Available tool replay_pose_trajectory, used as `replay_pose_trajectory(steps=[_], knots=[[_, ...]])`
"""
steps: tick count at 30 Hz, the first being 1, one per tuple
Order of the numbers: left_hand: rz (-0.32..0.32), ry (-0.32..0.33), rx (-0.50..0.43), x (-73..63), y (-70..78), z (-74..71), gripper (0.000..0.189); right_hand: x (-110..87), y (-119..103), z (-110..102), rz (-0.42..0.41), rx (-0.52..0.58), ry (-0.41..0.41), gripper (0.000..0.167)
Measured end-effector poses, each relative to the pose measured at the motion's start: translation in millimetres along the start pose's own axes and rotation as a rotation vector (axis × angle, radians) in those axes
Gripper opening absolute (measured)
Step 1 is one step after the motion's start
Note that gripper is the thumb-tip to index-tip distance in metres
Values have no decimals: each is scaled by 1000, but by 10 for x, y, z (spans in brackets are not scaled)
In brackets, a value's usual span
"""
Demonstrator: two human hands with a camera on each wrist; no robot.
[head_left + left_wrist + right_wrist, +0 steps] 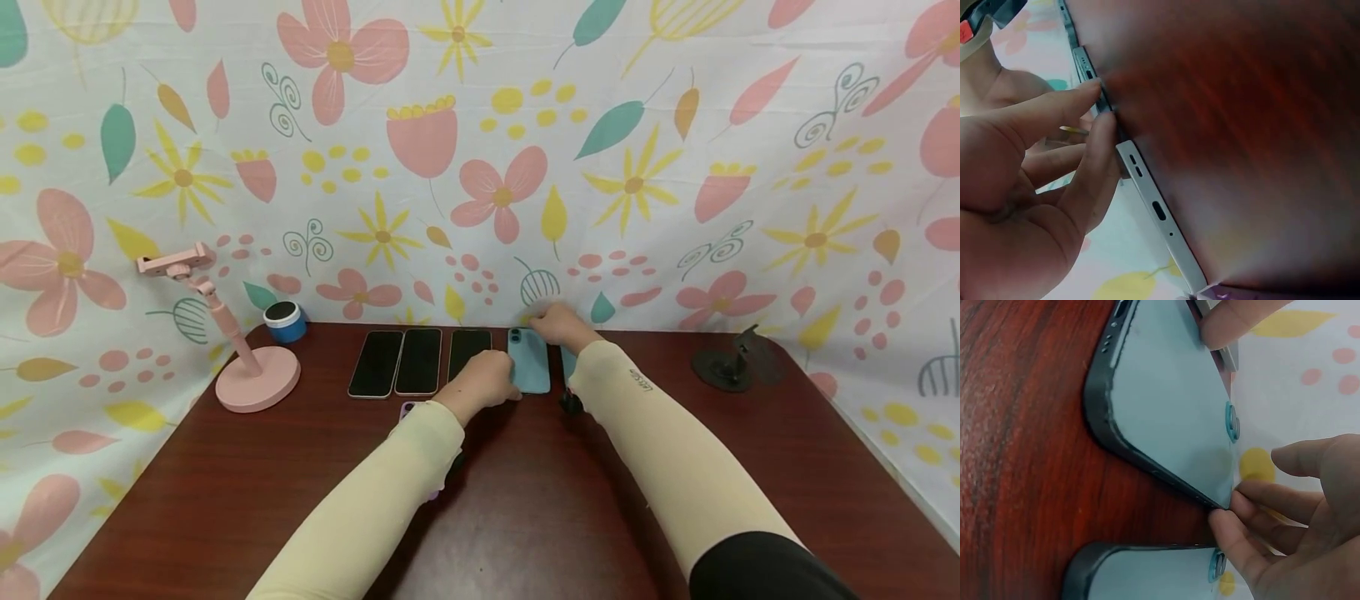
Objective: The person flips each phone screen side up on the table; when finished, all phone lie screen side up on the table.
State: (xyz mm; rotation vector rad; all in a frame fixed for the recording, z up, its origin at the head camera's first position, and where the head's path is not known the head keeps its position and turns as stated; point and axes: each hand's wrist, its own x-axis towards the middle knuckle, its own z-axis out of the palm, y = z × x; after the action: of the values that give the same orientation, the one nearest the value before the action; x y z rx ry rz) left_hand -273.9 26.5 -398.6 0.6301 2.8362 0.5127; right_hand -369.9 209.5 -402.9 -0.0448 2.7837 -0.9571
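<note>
Blue phone point(529, 375): back up on table point(525, 492), between my left hand point(483, 377) and right hand point(561, 327). Probably light, stiff, slick, fragile; I'd take the long edges. Right fingers extended against its corner, no grip. Left touching; can't tell if pinching. Right wrist view shows second phone point(1147, 575)'s lens; head doesn't.

Looks like polished, grained wood on the tabletop point(525, 517); at twelve o'clock, like matt printed cloth on the backdrop point(465, 242); at nine o'clock, like smooth plastic on the pink stand point(232, 335); towards five, smooth and matt on the blue phone point(529, 367).
</note>
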Motion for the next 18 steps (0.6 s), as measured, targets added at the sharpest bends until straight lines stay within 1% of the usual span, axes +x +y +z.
replay_pose_trajectory(steps=[3, 7, 10, 11, 14, 17, 18], knots=[[-17, -1, 11, -3, 23, 31, 29, -10, 2, -3, 6, 4, -12, 47], [-34, 3, 23, -10, 64, 24, 34, -49, -8, -22, -8, 31, 0, 48], [-26, 8, 40, -49, 89, 35, 38, -90, 9, -2, -23, 37, -14, 50], [-14, 25, 55, 12, 22, 142, 41, -103, 19, 9, -28, 34, -24, 50], [-4, 30, 85, -26, 31, 165, 44, -125, 47, 43, -30, 39, -40, 50], [-6, 41, 119, -31, 34, 159, 45, -135, 52, 57, -30, 45, -25, 50], [-14, 32, 123, -104, 107, 56, 44, -135, 46, 55, -29, 45, -16, 50]])
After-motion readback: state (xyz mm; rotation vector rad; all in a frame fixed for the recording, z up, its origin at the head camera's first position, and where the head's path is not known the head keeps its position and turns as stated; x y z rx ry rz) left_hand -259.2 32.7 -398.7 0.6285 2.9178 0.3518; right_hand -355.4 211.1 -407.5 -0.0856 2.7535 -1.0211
